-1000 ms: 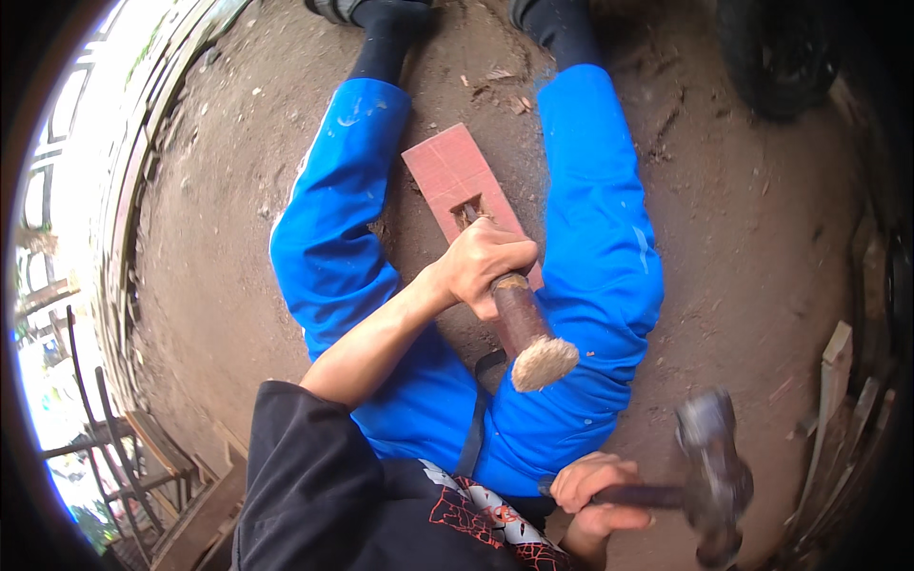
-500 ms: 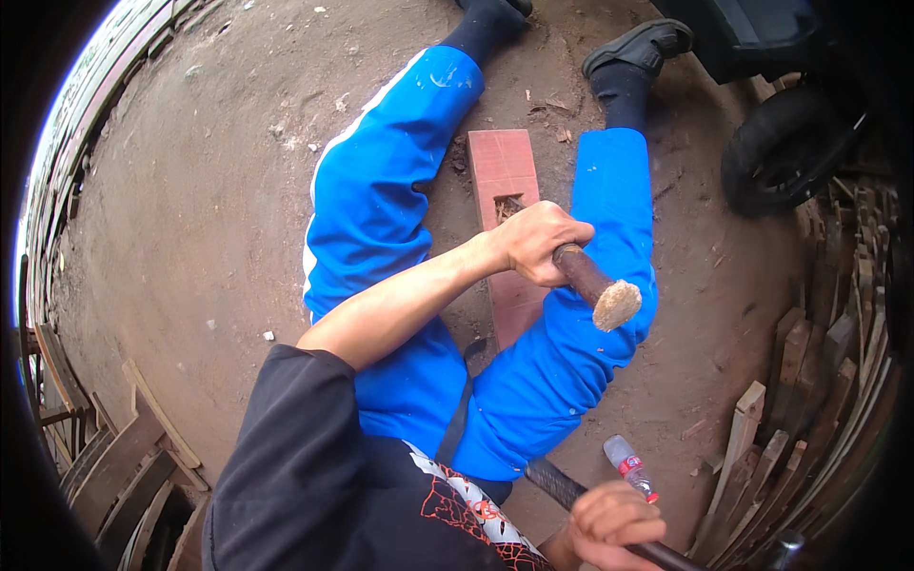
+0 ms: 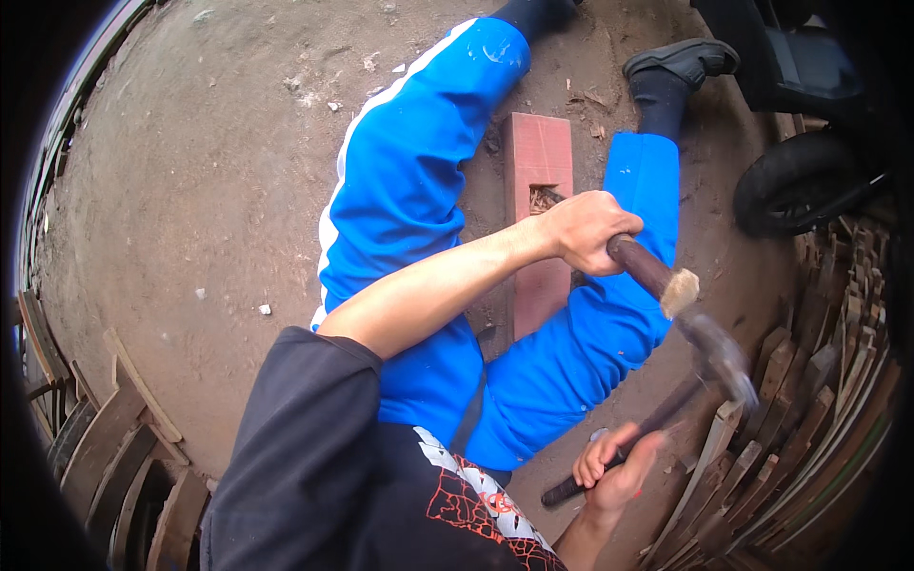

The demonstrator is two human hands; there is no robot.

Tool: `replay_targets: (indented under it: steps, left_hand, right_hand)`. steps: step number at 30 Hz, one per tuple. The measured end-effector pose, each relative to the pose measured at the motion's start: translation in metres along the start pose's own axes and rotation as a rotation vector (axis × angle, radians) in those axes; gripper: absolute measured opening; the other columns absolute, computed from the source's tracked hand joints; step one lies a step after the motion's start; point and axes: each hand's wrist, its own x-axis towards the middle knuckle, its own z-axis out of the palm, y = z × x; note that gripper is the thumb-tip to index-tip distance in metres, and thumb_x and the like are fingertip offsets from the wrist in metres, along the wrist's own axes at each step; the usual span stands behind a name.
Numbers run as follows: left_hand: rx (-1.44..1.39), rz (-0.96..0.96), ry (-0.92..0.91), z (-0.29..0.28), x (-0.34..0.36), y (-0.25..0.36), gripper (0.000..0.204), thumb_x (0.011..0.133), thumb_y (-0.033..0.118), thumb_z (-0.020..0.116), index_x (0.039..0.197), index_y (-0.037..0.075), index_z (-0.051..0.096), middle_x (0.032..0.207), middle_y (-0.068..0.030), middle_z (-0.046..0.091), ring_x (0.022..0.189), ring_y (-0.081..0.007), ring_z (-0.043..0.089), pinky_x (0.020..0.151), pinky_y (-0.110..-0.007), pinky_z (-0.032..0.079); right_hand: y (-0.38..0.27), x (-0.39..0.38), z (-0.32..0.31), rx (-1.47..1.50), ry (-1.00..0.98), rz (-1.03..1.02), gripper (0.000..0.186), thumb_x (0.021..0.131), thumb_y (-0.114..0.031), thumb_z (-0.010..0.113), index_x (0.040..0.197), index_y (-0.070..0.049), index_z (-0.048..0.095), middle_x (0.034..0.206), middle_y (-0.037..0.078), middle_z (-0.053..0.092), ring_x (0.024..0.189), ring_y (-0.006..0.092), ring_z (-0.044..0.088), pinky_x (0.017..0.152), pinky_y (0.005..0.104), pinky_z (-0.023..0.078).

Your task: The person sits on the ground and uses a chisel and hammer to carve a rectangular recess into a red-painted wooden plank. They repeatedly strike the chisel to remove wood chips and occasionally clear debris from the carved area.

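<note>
My left hand (image 3: 594, 228) grips a dark brown wooden chisel handle (image 3: 644, 264) with a pale, battered end, held at a slant over a red timber block (image 3: 540, 142) lying between my blue-trousered legs. The chisel's blade reaches toward a square cavity (image 3: 545, 199) holding wood chips; its tip is mostly hidden. My right hand (image 3: 617, 468) holds the dark handle of a hammer (image 3: 722, 357), whose motion-blurred head is just below and right of the handle's battered end. Whether the two touch I cannot tell.
Stacked wooden slats (image 3: 800, 423) line the right side, and more boards (image 3: 112, 447) lie at lower left. A black vehicle wheel (image 3: 790, 181) stands at upper right, near my right shoe (image 3: 685, 62). The ground (image 3: 171, 190) is brown, with small debris.
The hammer has swung up from the lower right toward the chisel handle's end. The view has shifted, so the block and my legs appear farther right; my left hand still holds the chisel.
</note>
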Motion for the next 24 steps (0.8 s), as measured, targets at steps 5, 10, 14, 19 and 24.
replay_targets:
  steps: [5,10,14,19,24]
  left_hand:
    - [0.016,0.004,0.098,-0.001,0.0,0.005,0.019,0.067,0.021,0.064,0.067,0.007,0.051,0.054,-0.0162,0.053,0.054,-0.0393,0.058,0.05,-0.048,0.046]
    - [-0.036,-0.04,0.113,-0.005,0.007,0.002,0.021,0.065,0.022,0.065,0.067,0.006,0.053,0.055,-0.0164,0.054,0.057,-0.0397,0.059,0.053,-0.048,0.047]
    - [0.021,-0.104,0.066,-0.007,0.015,-0.009,0.025,0.064,0.021,0.067,0.079,0.001,0.064,0.07,-0.0208,0.063,0.071,-0.04,0.064,0.063,-0.047,0.051]
    - [-0.455,-0.445,0.521,-0.077,0.012,-0.01,0.016,0.076,0.015,0.063,0.069,0.005,0.053,0.058,-0.0007,0.049,0.052,-0.0102,0.046,0.045,-0.026,0.034]
    - [-0.807,-0.138,0.382,-0.115,0.0,0.027,0.024,0.075,0.009,0.06,0.067,0.007,0.038,0.06,-0.0029,0.042,0.052,-0.0118,0.038,0.048,-0.026,0.034]
  right_hand:
    - [-0.039,-0.003,-0.014,0.239,0.037,-0.023,0.068,0.096,-0.07,0.022,0.071,-0.009,0.037,0.045,0.004,0.037,0.03,0.0128,0.035,0.026,0.0265,0.032]
    - [-0.032,0.018,0.016,-0.018,0.19,-0.061,0.066,0.098,-0.066,0.023,0.071,-0.008,0.037,0.046,0.004,0.036,0.03,0.0118,0.033,0.026,0.0265,0.03]
    - [-0.035,0.016,0.009,-0.065,0.155,0.273,0.065,0.1,-0.063,0.022,0.07,-0.007,0.038,0.045,0.003,0.035,0.031,0.0104,0.03,0.028,0.0248,0.028]
    - [-0.019,0.008,-0.002,0.1,0.243,0.254,0.066,0.1,-0.064,0.023,0.068,-0.008,0.038,0.043,0.002,0.033,0.03,0.0101,0.029,0.029,0.0241,0.029]
    - [0.025,0.004,-0.006,0.184,0.256,0.425,0.06,0.102,-0.056,0.03,0.072,-0.006,0.042,0.047,0.003,0.038,0.033,0.0109,0.035,0.033,0.0258,0.032]
